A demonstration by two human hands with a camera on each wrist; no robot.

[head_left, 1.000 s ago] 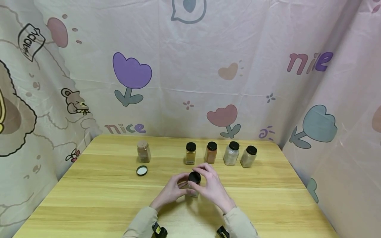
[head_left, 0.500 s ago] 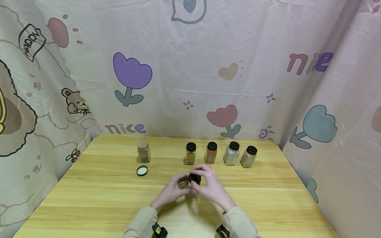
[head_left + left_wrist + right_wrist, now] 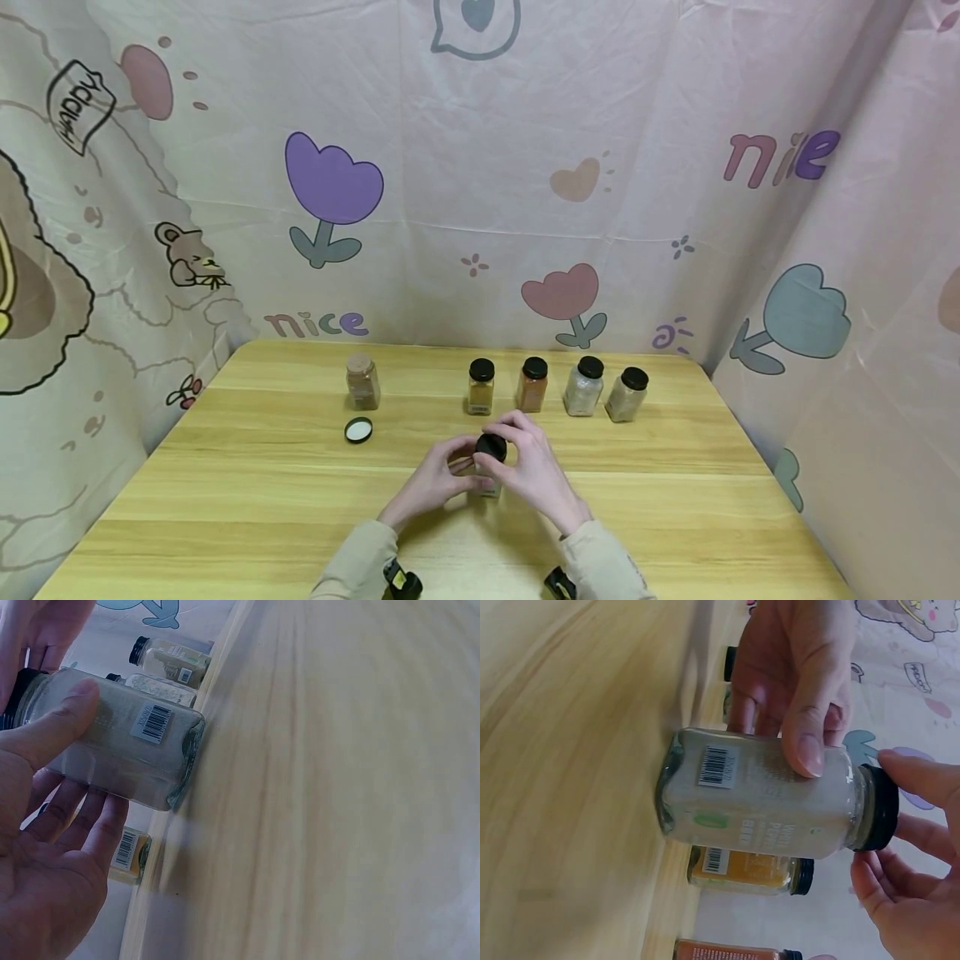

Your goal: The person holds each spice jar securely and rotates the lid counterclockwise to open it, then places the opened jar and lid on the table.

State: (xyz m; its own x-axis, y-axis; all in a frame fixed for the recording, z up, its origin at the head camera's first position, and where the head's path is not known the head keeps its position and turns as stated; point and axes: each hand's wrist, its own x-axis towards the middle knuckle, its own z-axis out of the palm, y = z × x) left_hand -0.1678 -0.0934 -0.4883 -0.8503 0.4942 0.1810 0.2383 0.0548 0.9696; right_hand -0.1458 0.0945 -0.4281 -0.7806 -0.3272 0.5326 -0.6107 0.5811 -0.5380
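The left hand [image 3: 431, 483] is wrapped round the body of a glass spice jar [image 3: 761, 814] from its nine o'clock side, thumb laid along one face and fingers curled behind. The right hand [image 3: 536, 471] comes in from three o'clock, its thumb and fingertips pinching the rim of the black screw lid [image 3: 491, 447] on top. The jar stands upright near the middle of the wooden surface [image 3: 225, 500]; I can't tell whether its base quite touches the wood. Pale powder shows through the glass, and a barcode sticker [image 3: 717, 766] sits low on one face.

Reckoning from that jar, a yellow spice jar [image 3: 480, 394] stands at twelve, an orange-red spice jar [image 3: 532, 392] at one, and, out toward two, a jar of white contents [image 3: 582, 395] just beside a beige spice jar [image 3: 626, 402]. At ten o'clock is a brown spice jar [image 3: 364, 390], and near it, between nine and ten, a loose lid [image 3: 358, 430] lies with its white inside up.
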